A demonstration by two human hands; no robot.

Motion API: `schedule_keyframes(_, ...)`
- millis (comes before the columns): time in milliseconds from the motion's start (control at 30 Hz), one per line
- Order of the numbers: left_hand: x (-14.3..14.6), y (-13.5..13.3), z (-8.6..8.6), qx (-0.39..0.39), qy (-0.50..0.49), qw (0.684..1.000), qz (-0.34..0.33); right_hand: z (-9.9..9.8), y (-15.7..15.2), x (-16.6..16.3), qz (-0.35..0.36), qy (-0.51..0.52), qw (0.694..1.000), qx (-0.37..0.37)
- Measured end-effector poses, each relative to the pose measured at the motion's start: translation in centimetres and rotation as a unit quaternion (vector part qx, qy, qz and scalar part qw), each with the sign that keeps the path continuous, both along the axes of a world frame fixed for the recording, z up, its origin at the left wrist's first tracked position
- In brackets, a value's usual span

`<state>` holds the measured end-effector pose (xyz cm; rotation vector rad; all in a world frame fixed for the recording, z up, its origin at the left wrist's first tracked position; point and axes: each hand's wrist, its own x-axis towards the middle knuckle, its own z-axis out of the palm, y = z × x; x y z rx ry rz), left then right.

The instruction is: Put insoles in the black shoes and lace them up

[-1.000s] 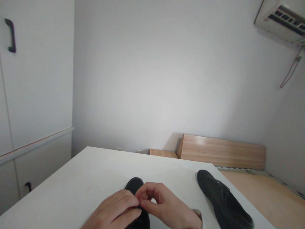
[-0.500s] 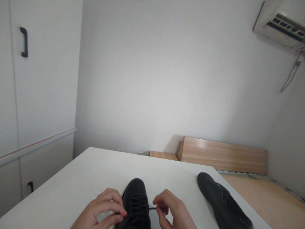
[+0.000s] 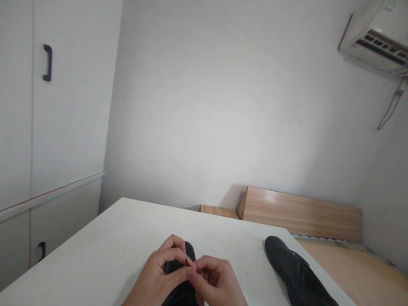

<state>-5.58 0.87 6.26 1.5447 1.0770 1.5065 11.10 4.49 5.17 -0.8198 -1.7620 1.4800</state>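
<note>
Both hands are on the near shoe, front-middle of the tabletop, about midway between its left and right edges. Shoe is black, rounded toe towards the far edge; fingers cover most of it, only the toe and a strip of the upper show.

Left hand: over the shoe's left side, thumb and index closed on a thin black bit, looks like lace. Right hand: on the right side, thumb and index pinched at the same spot, other fingers curled in. Tips of the two hands touch. Too small to tell how the lace runs between them.

Other shoe, also black, lies along the right edge, one rounded end near the far right corner, set at a slant. Well apart from both hands.

Past the right edge: bed base with wood headboard. Low wood box shows just beyond the far edge. White cabinet with black handles stands off the left edge. AC is high on the right, looped cord hanging under it.
</note>
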Motion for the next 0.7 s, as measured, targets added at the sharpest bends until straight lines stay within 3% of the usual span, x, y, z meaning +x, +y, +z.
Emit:
schedule_keyframes(133, -0.5, -0.1, -0.8, -0.022, -0.007, 0.999, -0.038, -0.4, 0.0, 0.1, -0.039, 0.03, 0.998, 0.042)
schedule_keyframes(267, -0.5, -0.3, -1.3, -0.058, 0.078, 0.994, -0.04, -1.0, 0.1, 0.1, -0.082, 0.05, 0.989, 0.109)
schedule_keyframes(400, -0.3, -0.7, -1.4, -0.04, 0.093, 0.994, -0.032, -0.8, 0.1, 0.4, -0.096, 0.049, 0.989, 0.104)
schedule_keyframes(600, -1.3, -1.1, -1.9, 0.002, 0.092, 0.993, -0.069, 0.0, 0.9, 2.7, -0.171, -0.033, 0.977, 0.126)
schedule_keyframes(700, -1.6, -0.9, -2.4, 0.021, 0.08, 0.992, -0.092, 0.1, 1.0, 3.4, -0.163, -0.076, 0.973, 0.142)
